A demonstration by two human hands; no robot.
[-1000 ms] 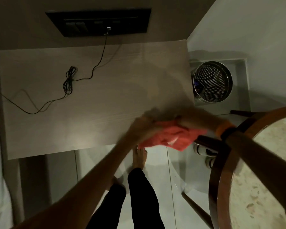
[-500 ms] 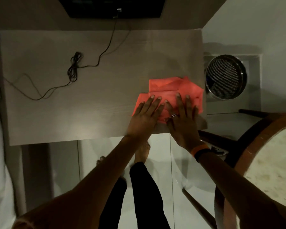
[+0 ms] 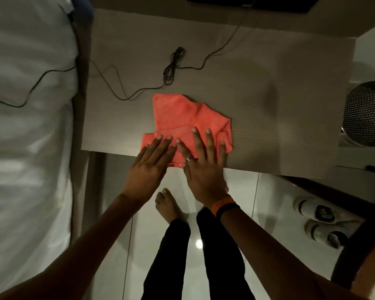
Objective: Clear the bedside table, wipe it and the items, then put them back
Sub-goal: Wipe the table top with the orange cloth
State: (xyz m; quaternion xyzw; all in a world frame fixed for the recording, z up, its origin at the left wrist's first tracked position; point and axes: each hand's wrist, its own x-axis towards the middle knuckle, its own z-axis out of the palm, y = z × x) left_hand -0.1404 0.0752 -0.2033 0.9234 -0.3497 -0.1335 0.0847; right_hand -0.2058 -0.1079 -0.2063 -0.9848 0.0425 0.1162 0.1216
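Observation:
An orange-red cloth (image 3: 178, 115) lies spread and partly folded on the wooden bedside table (image 3: 268, 105), near its front edge. My left hand (image 3: 152, 163) presses flat on the cloth's near left corner, fingers apart. My right hand (image 3: 206, 163), with a ring and an orange and black wristband, lies flat on the cloth's near right part. Neither hand grips the cloth. A thin black cable (image 3: 173, 63) with a bundled loop lies on the far part of the tabletop and runs up to a dark wall panel (image 3: 247, 2).
A white bed (image 3: 28, 126) borders the table on the left, with the cable trailing onto it. A perforated metal bin (image 3: 366, 113) stands to the right. White shoes (image 3: 316, 221) sit on the tiled floor under a dark chair frame (image 3: 355, 252) at the lower right.
The cloth, bunched between both hands off the table's edge a second ago, now lies flat on the table. Both hands have slid it leftward along the front edge.

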